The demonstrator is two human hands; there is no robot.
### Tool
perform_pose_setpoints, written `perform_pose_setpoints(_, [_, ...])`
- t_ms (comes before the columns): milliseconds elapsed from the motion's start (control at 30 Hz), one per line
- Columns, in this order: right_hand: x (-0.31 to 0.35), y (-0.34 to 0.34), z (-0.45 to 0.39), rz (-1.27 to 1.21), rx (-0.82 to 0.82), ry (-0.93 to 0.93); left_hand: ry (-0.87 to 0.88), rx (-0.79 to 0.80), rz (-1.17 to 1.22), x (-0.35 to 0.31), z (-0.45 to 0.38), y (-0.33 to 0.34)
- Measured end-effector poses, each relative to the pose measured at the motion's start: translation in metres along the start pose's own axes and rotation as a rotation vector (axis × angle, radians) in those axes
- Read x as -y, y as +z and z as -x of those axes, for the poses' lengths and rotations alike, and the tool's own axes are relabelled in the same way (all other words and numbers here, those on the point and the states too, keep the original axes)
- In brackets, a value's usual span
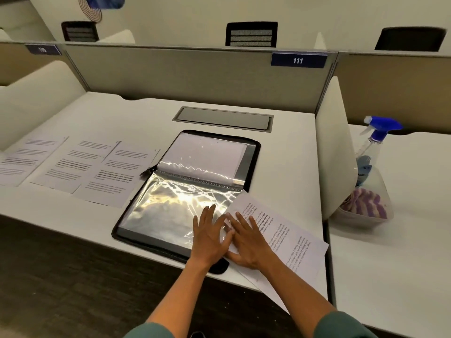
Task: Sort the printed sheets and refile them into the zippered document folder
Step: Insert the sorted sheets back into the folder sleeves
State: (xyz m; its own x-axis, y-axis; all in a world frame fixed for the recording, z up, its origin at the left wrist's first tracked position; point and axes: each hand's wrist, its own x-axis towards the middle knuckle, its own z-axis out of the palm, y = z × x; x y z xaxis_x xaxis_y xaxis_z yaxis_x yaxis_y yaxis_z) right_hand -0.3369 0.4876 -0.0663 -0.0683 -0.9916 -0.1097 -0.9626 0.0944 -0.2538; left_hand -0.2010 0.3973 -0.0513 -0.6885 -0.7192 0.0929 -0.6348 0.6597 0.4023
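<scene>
At nine o'clock on the tabletop (288, 152) lie three printed sheets (73, 164), side by side and overlapping at their edges, their text too blurred to read. At the centre the zippered document folder (188, 191) lies open flat, its clear plastic sleeves (175, 206) glaring under the light; the upper leaf already holds a white page.

At the folder's five o'clock corner the left hand (207, 236) presses flat on the near sleeve, fingers straight and spread. Just beside it, touching, the right hand (249, 242) rests with fingers extended on a loose printed sheet (288, 240), which lies skewed, partly over the folder's right edge and partly overhanging the tabletop. Its print runs sideways and I cannot make it out.

The paper will likely be light and limp and buckle if pushed; the sleeve looks slippery and clingy. Best to pin the sleeve mouth and feed the sheet by its leading edge.

At one o'clock a partition label (298, 60) reads "111"; at three o'clock stands a spray bottle (375, 140).
</scene>
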Motion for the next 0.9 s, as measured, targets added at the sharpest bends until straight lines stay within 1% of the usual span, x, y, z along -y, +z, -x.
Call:
perform_pose_setpoints(67, [0.0, 0.001, 0.0, 0.005, 0.0, -0.013, -0.01, 0.084, -0.092, 0.009, 0.002, -0.002])
perform_pose_setpoints(233, [0.0, -0.001, 0.005, 0.012, 0.001, -0.048, -0.089, 0.164, -0.19, 0.032, 0.007, -0.007])
perform_pose_setpoints(467, [-0.013, -0.008, 0.003, 0.027, 0.044, -0.117, -0.141, 0.181, -0.19, 0.05, 0.011, -0.011])
perform_pose_setpoints(600, [-0.02, -0.015, -0.006, 0.014, 0.018, -0.078, -0.142, 0.199, -0.176, 0.05, 0.013, -0.011])
perform_pose_setpoints(667, [-0.024, -0.017, -0.013, 0.001, -0.012, -0.007, -0.139, 0.205, -0.181, 0.051, 0.014, -0.011])
perform_pose_setpoints(767, [-0.027, -0.018, -0.025, -0.025, -0.011, 0.078, -0.134, 0.195, -0.17, 0.051, 0.014, -0.01])
perform_pose_setpoints(900, [-0.023, -0.016, -0.031, -0.043, 0.006, 0.046, -0.141, 0.172, -0.152, 0.052, 0.015, -0.009])
